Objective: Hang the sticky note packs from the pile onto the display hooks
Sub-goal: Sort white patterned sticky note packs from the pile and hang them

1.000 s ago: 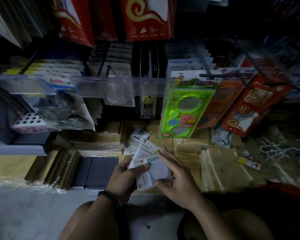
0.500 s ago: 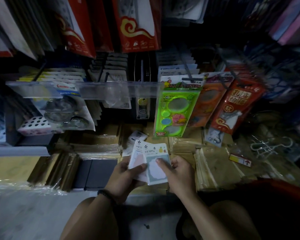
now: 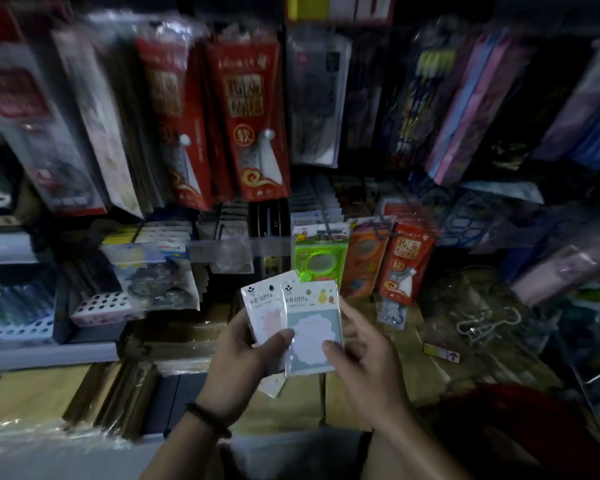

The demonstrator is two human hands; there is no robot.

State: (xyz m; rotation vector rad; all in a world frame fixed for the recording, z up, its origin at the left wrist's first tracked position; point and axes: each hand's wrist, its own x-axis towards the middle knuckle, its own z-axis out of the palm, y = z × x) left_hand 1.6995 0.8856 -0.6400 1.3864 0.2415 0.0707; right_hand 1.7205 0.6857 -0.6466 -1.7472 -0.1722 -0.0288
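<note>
The scene is dimly lit, and no lamp is seen; the brightest patch is formed by the pale sticky note packs (image 3: 312, 327), whose print is rendered fairly sharp; above the packs the red hanging packages (image 3: 250, 116) are smeared by motion blur, which is heaviest to the packs' upper left; right of the packs the goods are swallowed by deep shadow; faint glare is caught on the plastic wrap (image 3: 49, 431) to their lower left; lines far from the packs are bowed by the wide-angle lens.
</note>
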